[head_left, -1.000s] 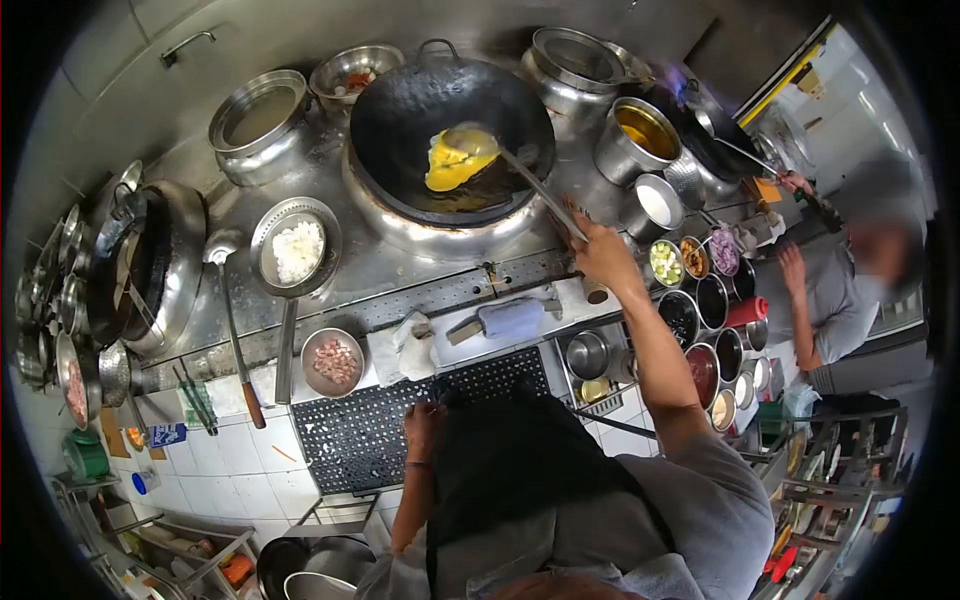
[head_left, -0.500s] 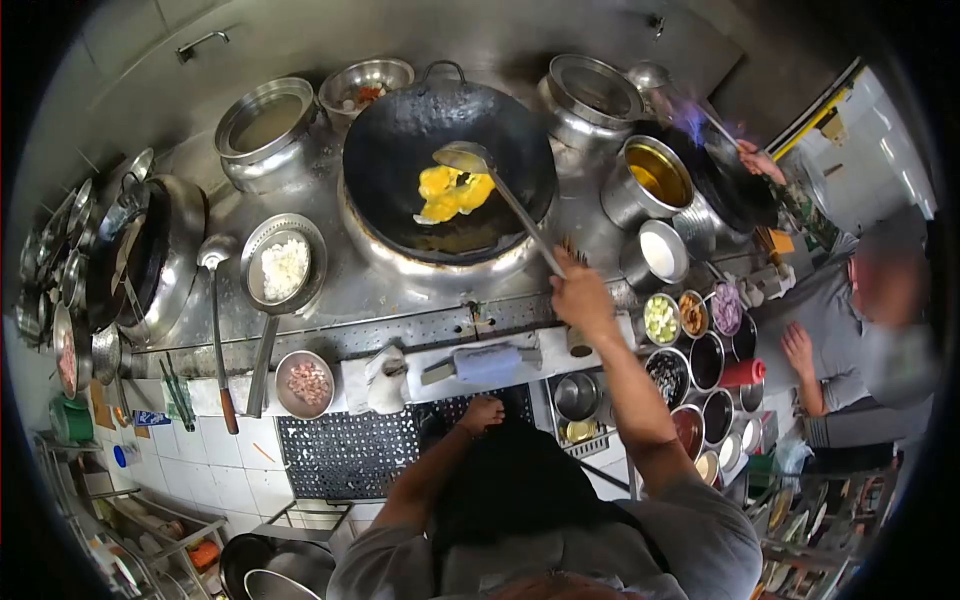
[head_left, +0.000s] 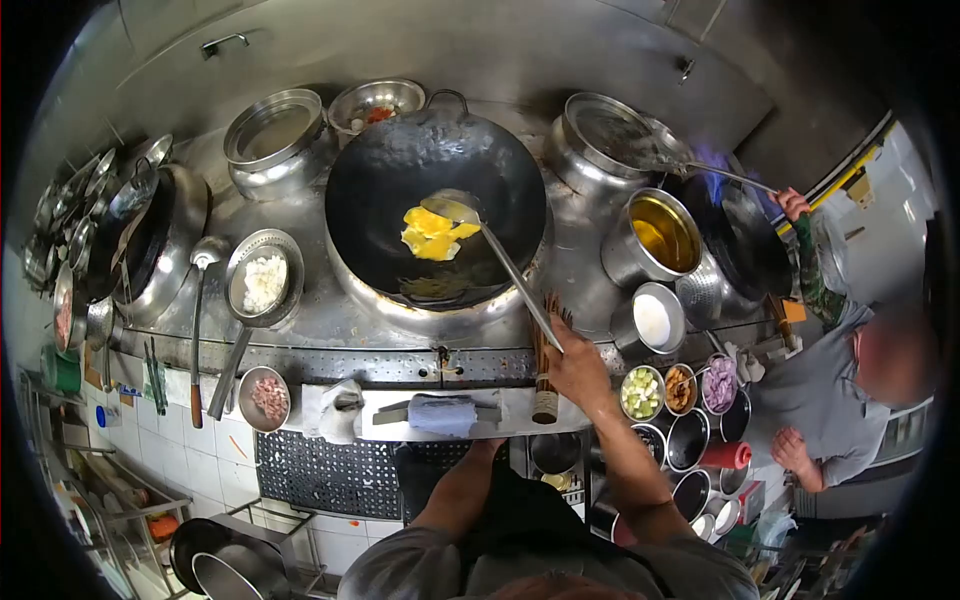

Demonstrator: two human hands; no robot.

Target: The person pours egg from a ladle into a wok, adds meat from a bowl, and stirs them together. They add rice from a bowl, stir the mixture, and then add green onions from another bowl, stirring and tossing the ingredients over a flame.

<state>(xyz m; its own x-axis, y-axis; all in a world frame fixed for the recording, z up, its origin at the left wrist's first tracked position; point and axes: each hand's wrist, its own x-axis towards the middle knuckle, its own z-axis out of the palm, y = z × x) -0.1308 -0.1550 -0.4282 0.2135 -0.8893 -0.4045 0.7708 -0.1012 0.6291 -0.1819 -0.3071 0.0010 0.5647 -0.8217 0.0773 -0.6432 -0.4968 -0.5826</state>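
Observation:
My right hand (head_left: 580,378) is closed round the handle of a long metal ladle (head_left: 515,275), whose bowl touches the yellow cooked egg (head_left: 432,236). The egg lies in a large black wok (head_left: 375,190), with a little oil below it. My left hand (head_left: 487,449) is low at the front edge of the counter, by a folded blue cloth (head_left: 443,414); its fingers are hidden. A bamboo brush (head_left: 547,380) lies just left of my right hand.
A strainer of chopped white food (head_left: 264,284) and a bowl of diced pink meat (head_left: 268,398) are on the left. To the right stand a pot of oil (head_left: 664,238), a pot with white contents (head_left: 655,318) and several ingredient bowls (head_left: 642,392). A co-worker (head_left: 830,380) holds another ladle over a flaming wok.
The view has shifted. The egg is bunched more tightly, with the ladle bowl at its upper right. My left hand has gone from a visible fist to mostly hidden at the counter edge.

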